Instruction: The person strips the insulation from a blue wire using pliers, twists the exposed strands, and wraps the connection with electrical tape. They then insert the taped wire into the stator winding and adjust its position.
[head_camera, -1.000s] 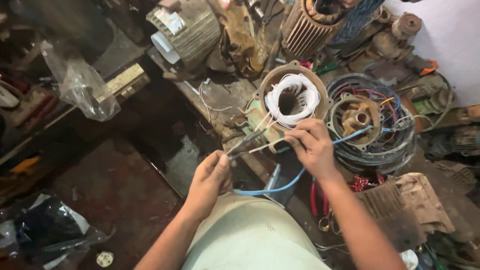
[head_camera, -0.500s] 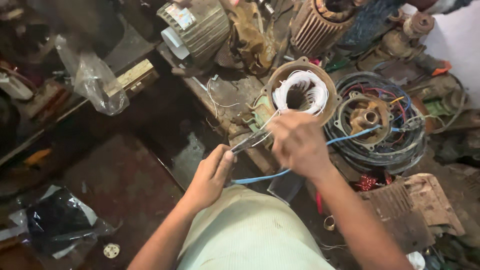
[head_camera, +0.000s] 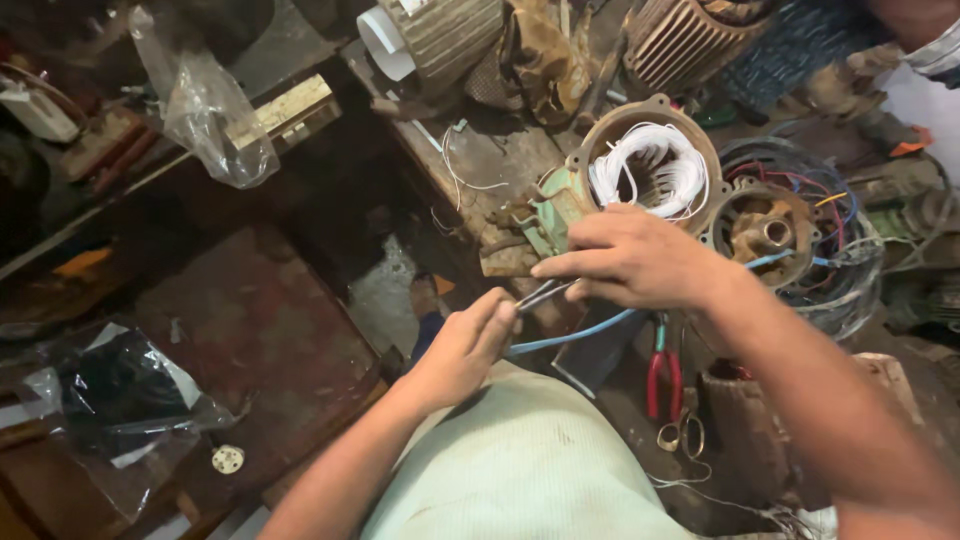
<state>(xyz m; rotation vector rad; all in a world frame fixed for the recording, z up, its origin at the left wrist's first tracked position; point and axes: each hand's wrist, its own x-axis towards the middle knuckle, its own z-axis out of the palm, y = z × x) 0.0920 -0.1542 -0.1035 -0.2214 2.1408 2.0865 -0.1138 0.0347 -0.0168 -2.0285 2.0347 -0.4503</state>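
Two hands meet at frame centre: the left hand (head_camera: 468, 340) and the right hand (head_camera: 632, 258) both pinch a thin bundle of wires (head_camera: 540, 294) stretched between their fingertips, just below the motor stator (head_camera: 652, 165) with its white winding. A clear plastic bag (head_camera: 210, 115) lies upper left, a dark bag (head_camera: 110, 395) lower left. Between them the rusty brown bench surface (head_camera: 255, 340) is open; red-handled pliers (head_camera: 662, 375) lie under the right wrist.
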